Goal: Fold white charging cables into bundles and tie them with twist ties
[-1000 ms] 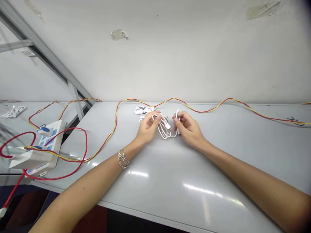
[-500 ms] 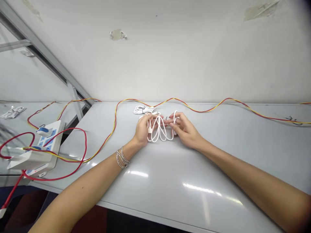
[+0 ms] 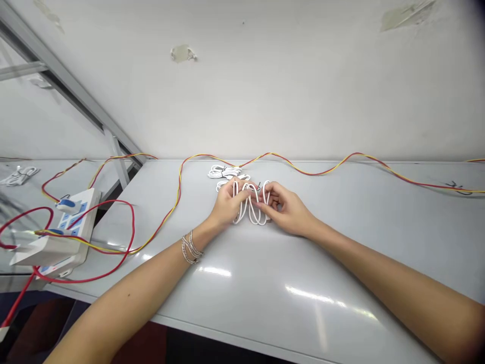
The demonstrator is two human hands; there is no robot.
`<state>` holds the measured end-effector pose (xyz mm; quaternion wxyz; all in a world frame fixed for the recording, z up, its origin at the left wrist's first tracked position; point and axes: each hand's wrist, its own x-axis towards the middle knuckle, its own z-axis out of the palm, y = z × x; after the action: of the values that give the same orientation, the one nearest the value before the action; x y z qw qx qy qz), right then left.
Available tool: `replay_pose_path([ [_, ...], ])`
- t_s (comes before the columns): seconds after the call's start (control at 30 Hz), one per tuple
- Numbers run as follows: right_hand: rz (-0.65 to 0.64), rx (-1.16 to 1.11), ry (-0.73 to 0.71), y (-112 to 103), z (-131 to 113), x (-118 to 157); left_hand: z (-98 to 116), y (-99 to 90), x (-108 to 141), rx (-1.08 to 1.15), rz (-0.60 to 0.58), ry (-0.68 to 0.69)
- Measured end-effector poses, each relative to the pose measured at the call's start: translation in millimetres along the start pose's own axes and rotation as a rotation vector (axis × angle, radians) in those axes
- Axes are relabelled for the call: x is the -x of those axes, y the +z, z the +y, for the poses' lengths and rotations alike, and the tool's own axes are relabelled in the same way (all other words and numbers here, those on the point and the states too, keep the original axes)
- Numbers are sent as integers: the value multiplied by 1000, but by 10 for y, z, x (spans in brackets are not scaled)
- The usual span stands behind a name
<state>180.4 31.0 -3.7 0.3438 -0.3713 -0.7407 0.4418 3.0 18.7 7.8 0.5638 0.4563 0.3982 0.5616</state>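
A loosely looped white cable (image 3: 258, 221) hangs between my two hands above the grey table (image 3: 265, 283). My left hand (image 3: 227, 202) grips its left loops, the thumb pressed over them. On the other side my right hand (image 3: 286, 208) pinches the right loops between thumb and fingers. Just behind my left hand lie coiled white cables (image 3: 222, 172), one bound with a dark tie. The cable's plug is not visible now.
A white power strip (image 3: 85, 222) with plugs and a red cable (image 3: 132, 217) lies at the left. A red and yellow twisted wire (image 3: 318, 174) runs along the wall. Black ties (image 3: 459, 188) lie at the far right, and another white coil (image 3: 19, 176) at the far left.
My left thumb has moved right across the loops, and the loops have drawn closer together. My right hand has shifted slightly down. The plug seen by my left hand is now hidden.
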Motion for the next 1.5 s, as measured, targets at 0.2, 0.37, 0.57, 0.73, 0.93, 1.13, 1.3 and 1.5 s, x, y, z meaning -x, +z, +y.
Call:
replay_pose_path([
  [0.2,92,-29,-16,26,50,11,23,31,0,133,-9,-113],
  [0.37,182,-250,57,12,46,-17,-1,28,-17,193,-12,-118],
  [0.57,187,-375,146,-19,-12,-62,-2,20,-27,146,-5,-155],
  [0.73,191,-282,157,-17,17,-59,-10,12,-29,120,-39,-151],
  [0.93,196,-68,69,-46,-4,-56,-23,8,-37,52,-28,-145],
  [1.13,133,-119,164,-51,-21,-49,-6,10,1,-113,-69,-96],
  [1.3,134,-120,124,-32,-18,-45,-9,30,42,-170,-83,-18],
  [1.5,66,-101,81,-14,4,-19,5,53,74,-125,-63,62],
])
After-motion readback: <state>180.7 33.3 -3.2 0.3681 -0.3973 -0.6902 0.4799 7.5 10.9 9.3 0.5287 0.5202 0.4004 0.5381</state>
